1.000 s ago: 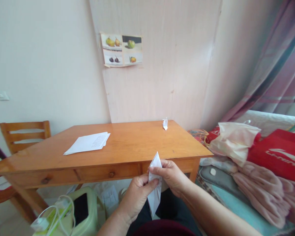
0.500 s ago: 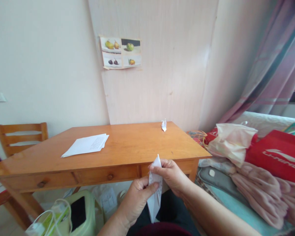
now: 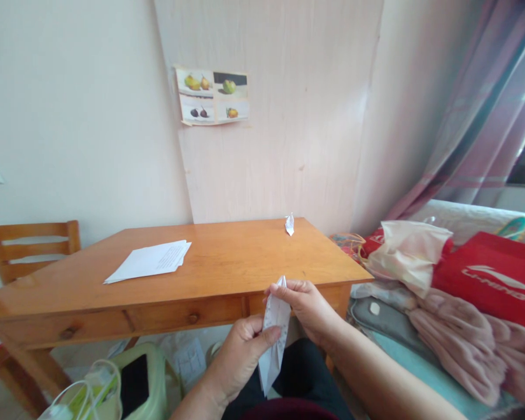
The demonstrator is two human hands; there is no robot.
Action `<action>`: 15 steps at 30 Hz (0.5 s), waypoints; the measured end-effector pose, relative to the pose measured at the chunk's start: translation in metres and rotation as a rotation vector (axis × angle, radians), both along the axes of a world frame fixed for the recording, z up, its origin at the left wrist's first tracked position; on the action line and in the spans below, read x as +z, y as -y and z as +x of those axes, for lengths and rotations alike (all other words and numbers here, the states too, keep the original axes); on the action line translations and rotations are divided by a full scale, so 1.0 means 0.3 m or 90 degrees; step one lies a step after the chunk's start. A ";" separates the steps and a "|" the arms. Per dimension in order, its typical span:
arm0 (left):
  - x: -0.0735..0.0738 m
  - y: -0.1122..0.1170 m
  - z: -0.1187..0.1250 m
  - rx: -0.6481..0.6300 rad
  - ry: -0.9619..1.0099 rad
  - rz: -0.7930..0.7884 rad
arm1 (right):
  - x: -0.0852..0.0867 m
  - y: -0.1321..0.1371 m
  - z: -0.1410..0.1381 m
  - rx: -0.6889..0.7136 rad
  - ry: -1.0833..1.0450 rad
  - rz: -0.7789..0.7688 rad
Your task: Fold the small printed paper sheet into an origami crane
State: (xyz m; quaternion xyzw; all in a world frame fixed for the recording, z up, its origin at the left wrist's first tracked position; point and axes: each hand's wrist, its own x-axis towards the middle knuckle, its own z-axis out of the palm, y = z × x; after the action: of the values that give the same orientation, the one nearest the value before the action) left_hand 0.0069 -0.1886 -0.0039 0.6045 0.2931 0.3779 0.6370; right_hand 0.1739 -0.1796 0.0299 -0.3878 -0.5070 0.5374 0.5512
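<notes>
Both hands hold a folded piece of white paper point(image 3: 272, 344), long and narrow with pointed ends, above my lap in front of the table. My left hand point(image 3: 244, 345) grips its left side around the middle, thumb lying across the front face. Near the upper tip, my right hand point(image 3: 304, 301) pinches the paper between thumb and fingers. Faint print shows along the paper's left edge. A small folded white paper figure point(image 3: 289, 224) stands on the table's far right. The fingers behind the paper are partly hidden.
A stack of printed white sheets point(image 3: 151, 261) lies on the left of the wooden table point(image 3: 231, 256). Below left is a pale green stool point(image 3: 155, 385) with a black phone and white cables. At right, a red bag point(image 3: 485, 280) and pink cloth point(image 3: 457, 341) lie on a bed.
My right thumb has shifted slightly at the paper's upper tip, where the folds look a little more spread. The whole view has moved slightly; both hands keep hold.
</notes>
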 end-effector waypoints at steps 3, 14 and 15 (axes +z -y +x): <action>0.001 -0.001 0.000 0.006 -0.009 0.011 | 0.008 -0.005 0.006 -0.007 0.003 0.000; -0.028 -0.014 -0.011 0.053 0.056 -0.085 | 0.029 -0.054 0.083 -0.102 -0.015 0.008; -0.026 -0.017 -0.012 0.059 0.070 -0.098 | 0.017 -0.048 0.077 -0.084 -0.006 -0.003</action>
State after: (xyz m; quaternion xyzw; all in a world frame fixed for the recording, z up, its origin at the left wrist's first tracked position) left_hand 0.0033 -0.1834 -0.0117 0.5176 0.3138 0.4159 0.6787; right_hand 0.1970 -0.1653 0.0349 -0.4190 -0.4768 0.5029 0.5866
